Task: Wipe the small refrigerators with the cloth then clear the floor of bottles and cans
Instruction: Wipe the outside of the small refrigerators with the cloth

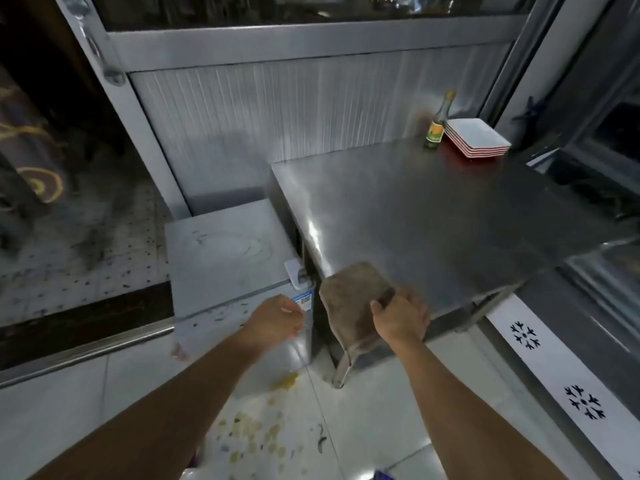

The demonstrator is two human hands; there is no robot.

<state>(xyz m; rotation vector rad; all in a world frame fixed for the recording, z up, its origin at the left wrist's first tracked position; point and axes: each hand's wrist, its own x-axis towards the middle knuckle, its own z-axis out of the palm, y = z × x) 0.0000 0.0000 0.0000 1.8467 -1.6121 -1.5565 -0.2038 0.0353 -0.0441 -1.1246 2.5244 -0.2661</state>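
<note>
The cloth (349,299), brownish and folded into a rough square, lies draped over the near left corner of the steel bench (450,216), part of it flat on the top and part hanging down past the near edge. The right hand (401,315) presses on the cloth's right side at that corner, its fingers (379,308) curled over the cloth's edge and gripping it.

Just left of the bench, and lower than it, stands a small refrigerator (225,258) with a pale, scuffed top and a front face marked with stains and a blue-and-white label (304,301) near its upper right corner. The left hand (275,322) hovers before that upper right part of the front, fingers loosely curled toward the palm; whether they hold anything cannot be told, and the hand is somewhat blurred.

At the far edge of the bench, toward its right corner, an upright bottle (437,124) with a green and yellow label stands just beside a stack of square white plates (476,137) with red rims.

The pale tiled floor (374,410) below the hands carries yellowish spots and splashes (252,434) in front of the refrigerator. To the right, along the floor, runs a white panel with dark snowflake marks (526,336).
</note>
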